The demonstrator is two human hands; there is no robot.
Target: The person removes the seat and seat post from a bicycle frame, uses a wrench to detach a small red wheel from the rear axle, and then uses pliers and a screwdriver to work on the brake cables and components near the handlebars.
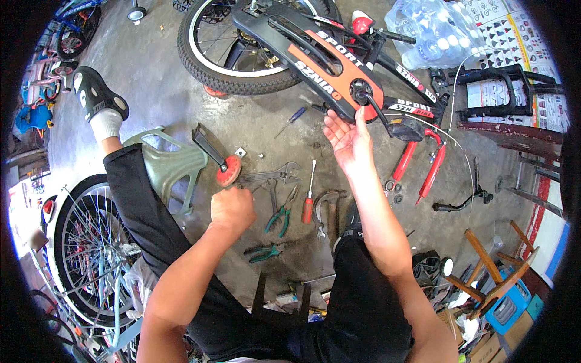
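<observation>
My left hand (233,210) is closed in a fist against a training wheel (229,171), a red disc on a black bracket, and appears to grip it. The bracket slants up and left, over a pale green plastic stool (175,158). Palm up, my right hand (350,145) has its fingers apart at the rounded lower end of a black and orange chain guard (357,81). Its thumb lies against the guard, next to the crank and black pedal (404,129). The guard belongs to a red and black bicycle lying on the floor, its rear wheel (227,45) at the far side.
Between my legs lie an adjustable wrench (272,174), green-handled pliers (278,221), a red screwdriver (308,206) and a hammer (331,206). Red fork legs (430,172) lie at right. A wooden stool (493,272) stands lower right, a spoked wheel (91,251) at left.
</observation>
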